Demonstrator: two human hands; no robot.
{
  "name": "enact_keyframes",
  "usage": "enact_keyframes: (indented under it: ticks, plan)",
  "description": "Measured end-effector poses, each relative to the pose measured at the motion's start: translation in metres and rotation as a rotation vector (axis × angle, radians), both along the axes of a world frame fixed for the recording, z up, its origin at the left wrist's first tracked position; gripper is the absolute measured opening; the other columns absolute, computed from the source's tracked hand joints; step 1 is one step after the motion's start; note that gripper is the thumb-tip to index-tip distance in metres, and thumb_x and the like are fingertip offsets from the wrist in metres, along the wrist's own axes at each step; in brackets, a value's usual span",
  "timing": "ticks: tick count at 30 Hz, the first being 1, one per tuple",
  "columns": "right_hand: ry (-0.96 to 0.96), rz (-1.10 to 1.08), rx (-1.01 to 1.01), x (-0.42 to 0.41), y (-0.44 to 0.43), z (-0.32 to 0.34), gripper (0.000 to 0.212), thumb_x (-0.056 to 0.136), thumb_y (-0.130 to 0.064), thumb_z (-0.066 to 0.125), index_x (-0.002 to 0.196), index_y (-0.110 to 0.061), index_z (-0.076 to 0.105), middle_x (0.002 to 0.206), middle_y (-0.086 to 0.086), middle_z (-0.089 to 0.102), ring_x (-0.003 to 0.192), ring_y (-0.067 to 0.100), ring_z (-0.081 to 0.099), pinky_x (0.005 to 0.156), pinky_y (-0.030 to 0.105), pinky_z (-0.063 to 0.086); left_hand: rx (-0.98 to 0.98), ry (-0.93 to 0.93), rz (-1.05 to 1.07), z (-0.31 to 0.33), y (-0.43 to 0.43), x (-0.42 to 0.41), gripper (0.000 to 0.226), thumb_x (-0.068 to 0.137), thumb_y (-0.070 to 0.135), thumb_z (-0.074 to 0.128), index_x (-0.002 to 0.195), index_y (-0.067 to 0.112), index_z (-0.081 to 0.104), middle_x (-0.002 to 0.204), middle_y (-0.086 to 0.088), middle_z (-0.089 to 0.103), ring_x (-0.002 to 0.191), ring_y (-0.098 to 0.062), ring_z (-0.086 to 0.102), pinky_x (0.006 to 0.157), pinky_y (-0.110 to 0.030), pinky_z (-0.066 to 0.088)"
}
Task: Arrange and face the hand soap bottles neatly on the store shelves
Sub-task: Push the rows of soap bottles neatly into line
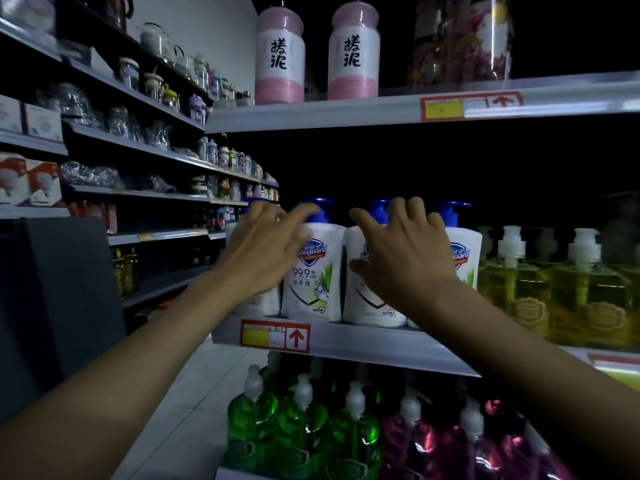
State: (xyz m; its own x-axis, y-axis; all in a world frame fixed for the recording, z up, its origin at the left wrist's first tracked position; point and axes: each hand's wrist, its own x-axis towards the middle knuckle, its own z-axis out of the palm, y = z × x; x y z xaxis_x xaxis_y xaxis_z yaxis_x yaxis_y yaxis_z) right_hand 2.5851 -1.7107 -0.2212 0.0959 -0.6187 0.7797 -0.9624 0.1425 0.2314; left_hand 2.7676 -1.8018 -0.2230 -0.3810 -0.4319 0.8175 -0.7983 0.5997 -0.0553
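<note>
Several white hand soap bottles with blue pumps stand in a row on the middle shelf (363,341). My left hand (263,251) covers the leftmost bottle (258,303), and its straight fingers touch the pump and shoulder of the second bottle (311,282), whose label faces me. My right hand (405,251) grips the third bottle (360,306), fingers curled over its top by the pump and thumb on its front. A fourth bottle (465,251) shows behind my right wrist.
Yellow soap bottles with white pumps (519,289) stand right of the white ones. Green bottles (301,431) and magenta bottles (433,445) fill the shelf below. Two pink-and-white jars (280,53) stand on the upper shelf (346,112). Shelves of glassware (138,143) line the aisle on the left.
</note>
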Motion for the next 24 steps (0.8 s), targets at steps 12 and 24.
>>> enact_keyframes:
  ticks: [12, 24]
  plan:
    - [0.077, 0.103, 0.049, 0.038, -0.049, -0.003, 0.087, 0.08, -0.063, 0.061, 0.148, -0.037, 0.014, 0.132, 0.008, 0.049, 0.125, 0.03, 0.034, 0.097, 0.04, 0.032, 0.442, 0.089, -0.074, -0.007, -0.028, 0.047, 0.042, 0.099, 0.037, 0.039, 0.138, 0.047, 0.028, 0.141, -0.008, 0.024, 0.137, -0.032, 0.016, 0.105, -0.049, 0.027]
    - [-0.179, 0.479, -0.096, 0.054, 0.01, -0.098, 0.033, 0.085, -0.029, 0.056, 0.116, -0.018, 0.055, 0.111, 0.008, 0.055, 0.094, 0.028, 0.056, 0.063, 0.036, 0.049, -0.142, 1.147, -0.156, -0.121, 0.015, 0.045, 0.031, 0.094, 0.015, 0.044, 0.124, 0.019, 0.051, 0.116, -0.004, 0.058, 0.095, -0.006, 0.055, 0.075, -0.006, 0.04]
